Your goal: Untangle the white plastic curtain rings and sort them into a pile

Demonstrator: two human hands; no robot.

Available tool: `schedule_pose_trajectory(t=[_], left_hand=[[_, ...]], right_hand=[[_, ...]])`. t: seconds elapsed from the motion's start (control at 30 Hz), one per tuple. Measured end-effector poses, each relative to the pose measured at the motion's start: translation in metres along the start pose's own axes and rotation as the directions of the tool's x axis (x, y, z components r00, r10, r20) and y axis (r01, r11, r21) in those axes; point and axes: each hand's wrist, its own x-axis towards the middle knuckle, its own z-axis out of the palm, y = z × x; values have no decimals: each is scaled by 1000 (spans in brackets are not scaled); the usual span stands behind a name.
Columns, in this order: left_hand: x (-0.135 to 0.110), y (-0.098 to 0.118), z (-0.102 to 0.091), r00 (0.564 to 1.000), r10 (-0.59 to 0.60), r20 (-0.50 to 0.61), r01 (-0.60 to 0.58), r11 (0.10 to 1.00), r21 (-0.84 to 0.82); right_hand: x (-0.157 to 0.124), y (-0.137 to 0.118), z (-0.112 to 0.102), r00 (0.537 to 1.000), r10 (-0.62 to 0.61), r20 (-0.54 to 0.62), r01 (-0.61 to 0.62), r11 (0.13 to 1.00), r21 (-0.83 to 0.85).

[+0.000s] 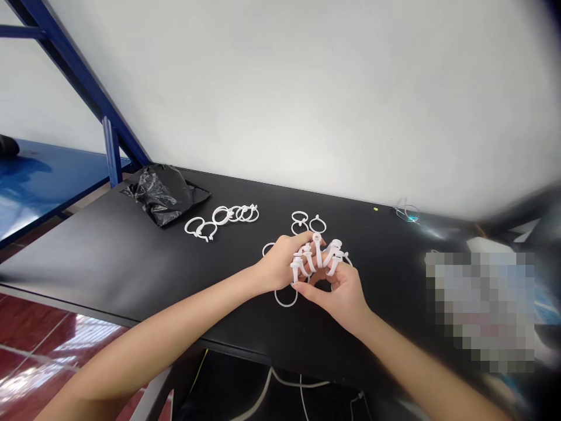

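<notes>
Both hands meet over the middle of the black table (109,263). My right hand (346,292) has several white plastic curtain rings (318,254) threaded over its fingers, which curl round them. My left hand (283,263) comes in from the left and grips the same bunch, fingers closed over the rings' knobs. One ring (286,299) hangs below the hands, touching the table.
A row of linked white rings (236,214) lies at the back left, with a pair of rings (200,228) beside it and three more (307,223) just beyond my hands. A crumpled black plastic bag (162,193) sits far left. Blue metal frame (111,152) stands left; cables (284,383) hang under the table.
</notes>
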Motion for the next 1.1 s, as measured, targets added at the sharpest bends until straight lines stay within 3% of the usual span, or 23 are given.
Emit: schedule_pose_trajectory(t=[0.17, 0.3, 0.37, 0.43, 0.5, 0.57, 0.63, 0.7, 0.77, 0.9, 1.0, 1.1], left_hand=[[2, 4, -3, 1000, -14, -10, 14, 999, 47], [4, 7, -5, 998, -9, -55, 15, 995, 94], [4, 6, -7, 996, 37, -85, -25, 990, 139], [5, 2, -10, 987, 128, -99, -93, 949, 301], [6, -2, -15, 969, 246, -28, -191, 815, 547], [7, -8, -19, 938, 331, 100, -293, 606, 740], [7, -12, -21, 906, 382, 184, -350, 431, 831], [7, -14, -21, 882, 423, 209, -372, 349, 860], [7, -14, -19, 869, 447, 211, -387, 351, 853], [7, -10, -19, 900, 389, 198, -385, 492, 781], [7, -6, -24, 913, 353, 203, -380, 557, 739], [9, -3, -29, 907, 362, 214, -391, 537, 748]], right_hand=[[2, -2, 1, 999, 3, -42, -6, 998, -68], [1, 0, -1, 996, 51, -76, -48, 998, 37], [2, 1, -1, 990, 75, -117, -62, 992, 108], [4, 1, -2, 984, 96, -149, -70, 984, 166], [6, 0, -3, 979, 130, -157, -92, 968, 232], [9, -1, -5, 976, 193, -105, -153, 941, 302], [11, -2, -7, 965, 263, 5, -249, 907, 340], [13, -2, -10, 949, 298, 103, -315, 889, 331], [14, -3, -14, 944, 290, 156, -325, 895, 304], [15, -4, -19, 942, 260, 213, -309, 918, 249], [16, -4, -18, 946, 270, 181, -313, 908, 280], [18, -4, -17, 954, 273, 121, -298, 896, 330]])
